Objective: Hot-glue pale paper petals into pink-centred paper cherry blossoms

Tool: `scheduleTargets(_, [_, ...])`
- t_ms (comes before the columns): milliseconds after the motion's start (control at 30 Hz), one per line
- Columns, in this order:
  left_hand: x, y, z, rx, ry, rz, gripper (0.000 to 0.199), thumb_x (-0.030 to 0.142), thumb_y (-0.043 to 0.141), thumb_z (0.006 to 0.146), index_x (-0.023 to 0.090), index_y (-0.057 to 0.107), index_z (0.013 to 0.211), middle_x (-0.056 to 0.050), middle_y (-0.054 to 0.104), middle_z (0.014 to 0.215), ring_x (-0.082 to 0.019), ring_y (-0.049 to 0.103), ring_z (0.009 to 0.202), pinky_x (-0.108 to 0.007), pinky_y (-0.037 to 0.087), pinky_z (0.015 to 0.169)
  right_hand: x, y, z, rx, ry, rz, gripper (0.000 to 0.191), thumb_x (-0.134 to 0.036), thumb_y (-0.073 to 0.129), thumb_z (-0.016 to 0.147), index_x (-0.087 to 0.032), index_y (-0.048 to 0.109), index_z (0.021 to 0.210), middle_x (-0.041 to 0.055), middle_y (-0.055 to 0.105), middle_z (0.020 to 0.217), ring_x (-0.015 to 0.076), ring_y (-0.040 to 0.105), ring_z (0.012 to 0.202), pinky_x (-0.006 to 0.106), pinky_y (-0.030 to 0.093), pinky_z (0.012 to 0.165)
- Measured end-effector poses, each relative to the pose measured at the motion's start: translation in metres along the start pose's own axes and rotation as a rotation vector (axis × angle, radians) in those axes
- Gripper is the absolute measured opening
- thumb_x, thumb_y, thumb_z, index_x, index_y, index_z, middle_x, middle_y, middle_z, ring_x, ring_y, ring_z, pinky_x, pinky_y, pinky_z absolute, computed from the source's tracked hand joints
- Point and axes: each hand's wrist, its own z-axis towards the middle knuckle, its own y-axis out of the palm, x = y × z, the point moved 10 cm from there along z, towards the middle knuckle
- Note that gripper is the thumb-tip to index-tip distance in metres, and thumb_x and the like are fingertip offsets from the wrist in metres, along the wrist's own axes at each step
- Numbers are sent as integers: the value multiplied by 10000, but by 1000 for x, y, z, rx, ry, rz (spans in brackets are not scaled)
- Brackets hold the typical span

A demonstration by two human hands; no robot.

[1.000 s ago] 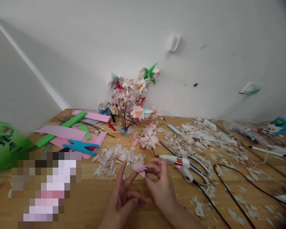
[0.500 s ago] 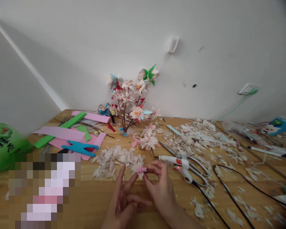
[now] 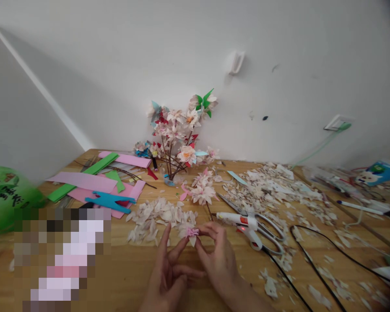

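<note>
A wooden desk [image 3: 123,277] carries a bunch of paper-flower branches [image 3: 173,147], a heap of loose paper petals [image 3: 159,221], a glue gun [image 3: 237,221] and scissors [image 3: 269,234]. At the heap's right edge, the right hand [image 3: 219,260] pinches a small pink-centred paper flower [image 3: 191,232] between its closed fingers [image 3: 211,228]. The left hand [image 3: 165,273] stands open, fingers spread, just beside the flower. The glue gun lies near the right hand, untouched.

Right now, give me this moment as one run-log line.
right hand: holding pink-centred flower | left hand: open beside it | nearby: glue gun, scissors
</note>
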Motion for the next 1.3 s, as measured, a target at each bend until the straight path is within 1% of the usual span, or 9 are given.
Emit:
scheduleTargets(167, [2, 0, -1, 10, 22, 69, 1003, 333, 644, 711, 354, -105, 1378, -172, 406, 1371, -175, 666, 742, -330, 484, 738, -3, -2, 0, -2, -19, -50, 290, -122, 497, 702, -222, 435, 968, 69, 708, 797, 216, 694, 744, 349, 559, 657])
scheduleTargets(367, [1, 1, -2, -3, 13, 61, 1001, 299, 643, 707, 361, -101, 1373, -185, 381, 1382, -171, 659, 715, -336, 487, 714, -6, -4, 2, -2, -20, -8, 316, -104, 499, 668, -224, 442, 954, 65, 709, 796, 210, 694, 740, 331, 557, 649])
scheduleTargets(633, [8, -10, 2, 88, 54, 225, 877, 268, 598, 721, 325, 27, 1384, -145, 446, 1287, -151, 637, 702, -329, 454, 734, 9, 1, 2, -33, 151, 168, 367, -95, 532, 653, -237, 401, 965, 35, 705, 772, 184, 682, 697, 318, 542, 653])
scheduleTargets(833, [10, -11, 0, 117, 86, 288, 839, 297, 581, 721, 321, 70, 1386, -142, 376, 1334, -155, 622, 734, -339, 448, 755, 15, 9, -1, -69, 202, 240, 387, -95, 538, 652, -237, 395, 982, 27, 700, 781, 181, 672, 702, 316, 531, 669])
scheduleTargets(1000, [12, -10, 5, 72, 67, 270, 862, 270, 586, 726, 319, 29, 1382, -142, 456, 1270, -126, 617, 632, -329, 470, 697, 17, 13, -2, -125, 231, 300, 423, -95, 546, 664, -247, 378, 1021, 9, 684, 790, 170, 668, 695, 304, 529, 670])
scheduleTargets(1067, [23, -11, 8, 62, 99, 247, 839, 270, 597, 728, 357, 65, 1370, -138, 435, 1307, -122, 620, 618, -324, 479, 663, 18, 11, -2, -139, 227, 294, 438, -88, 535, 672, -251, 366, 1041, 11, 678, 810, 168, 663, 703, 305, 527, 672])
scheduleTargets(1167, [56, -21, 15, 122, 200, 228, 753, 284, 615, 721, 392, 182, 1328, -112, 378, 1357, -117, 625, 645, -307, 491, 641, 18, 14, -3, -213, 196, 216, 483, -51, 522, 645, -249, 369, 1058, 2, 667, 792, 171, 647, 695, 311, 520, 668])
scheduleTargets(1200, [70, -29, 16, 179, 253, 235, 729, 287, 624, 710, 389, 219, 1307, -100, 387, 1342, -115, 623, 645, -286, 490, 604, 17, 18, -4, -257, 182, 178, 503, -33, 518, 626, -247, 375, 1058, -4, 662, 776, 172, 638, 681, 310, 517, 655])
scheduleTargets(1300, [101, -52, 17, 380, 369, 285, 602, 253, 629, 704, 328, 342, 1228, -55, 456, 1239, -146, 612, 788, -285, 498, 667, 15, 28, -9, -353, 151, 123, 547, 8, 491, 585, -244, 381, 1058, -18, 645, 746, 162, 614, 615, 289, 510, 592])
